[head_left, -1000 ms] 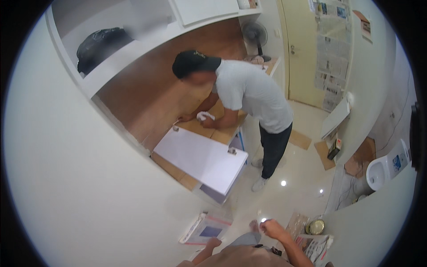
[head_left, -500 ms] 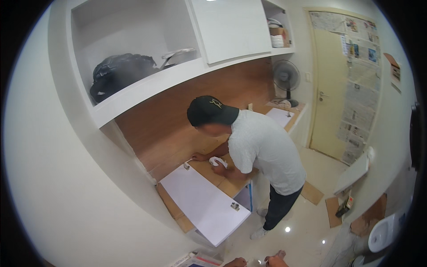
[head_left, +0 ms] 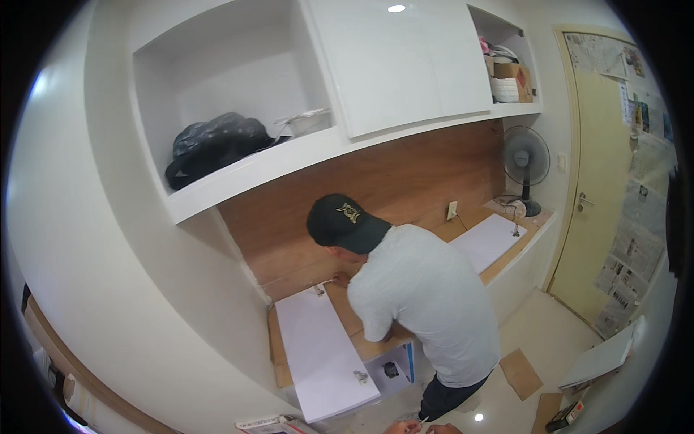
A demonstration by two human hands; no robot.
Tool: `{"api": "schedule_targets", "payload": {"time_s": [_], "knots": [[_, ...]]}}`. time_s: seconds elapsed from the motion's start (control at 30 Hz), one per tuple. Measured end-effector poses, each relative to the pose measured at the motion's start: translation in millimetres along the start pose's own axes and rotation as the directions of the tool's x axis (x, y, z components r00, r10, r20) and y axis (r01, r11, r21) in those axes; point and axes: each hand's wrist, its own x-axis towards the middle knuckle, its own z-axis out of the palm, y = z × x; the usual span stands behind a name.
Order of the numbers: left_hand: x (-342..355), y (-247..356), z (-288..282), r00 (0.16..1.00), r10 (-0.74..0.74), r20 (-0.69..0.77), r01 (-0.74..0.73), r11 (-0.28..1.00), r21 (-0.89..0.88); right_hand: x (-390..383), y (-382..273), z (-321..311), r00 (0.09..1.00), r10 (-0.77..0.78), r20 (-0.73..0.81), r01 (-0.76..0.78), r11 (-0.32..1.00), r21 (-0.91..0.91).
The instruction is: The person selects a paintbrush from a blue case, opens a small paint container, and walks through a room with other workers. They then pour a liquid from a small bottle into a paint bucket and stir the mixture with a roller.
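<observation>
At the lower edge, my left hand (head_left: 403,427) shows only in part, its fingers pinched together by a small, thin, pale thing (head_left: 425,419) too small to name. Close by on the right, my right hand (head_left: 443,429) is cut off by the picture's edge with its fingers curled; what it holds, if anything, is hidden. Ahead of my hands, a white panel (head_left: 322,354) with two metal hinges lies on cardboard (head_left: 278,362) on the counter. A co-worker in a grey shirt (head_left: 426,304) and dark cap bends over the counter, one hand (head_left: 340,279) near the panel's far hinge.
Above the counter run white cabinets (head_left: 405,65), one open with a black bag (head_left: 217,145). A second white panel (head_left: 488,242) and a fan (head_left: 526,163) stand farther right. Cardboard (head_left: 520,374) and a leaning white board (head_left: 603,354) are on the floor side, near a door (head_left: 596,173).
The view has shifted, so the scene sits lower and my hands show less. The co-worker leans farther over the counter; the white cloth-like thing in the co-worker's hand is now hidden.
</observation>
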Motion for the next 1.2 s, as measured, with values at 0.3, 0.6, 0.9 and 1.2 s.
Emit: {"api": "schedule_targets", "payload": {"time_s": [0.3,0.6,0.9,1.2], "knots": [[10.4,114.6,-40.7,0.897,-0.328,-0.295,0.285,0.942,-0.18,68.0,-12.6,6.1,0.963,-0.206,0.171,0.169,0.964,0.208],[3.1,79.9,-33.5,0.662,-0.584,-0.471,0.365,0.799,-0.478,42.7,-63.8,-64.6,0.968,-0.152,0.199,0.074,0.933,0.353],[-17.6,86.1,-14.0,0.704,-0.514,-0.489,0.198,0.804,-0.56,28.9,-67.2,-43.8,0.972,-0.168,0.164,0.109,0.941,0.32],[-66.1,116.1,-24.3,0.539,-0.569,-0.621,-0.219,0.617,-0.756,14.7,-104.3,-19.3,0.957,-0.247,0.154,0.12,0.816,0.565]]}}
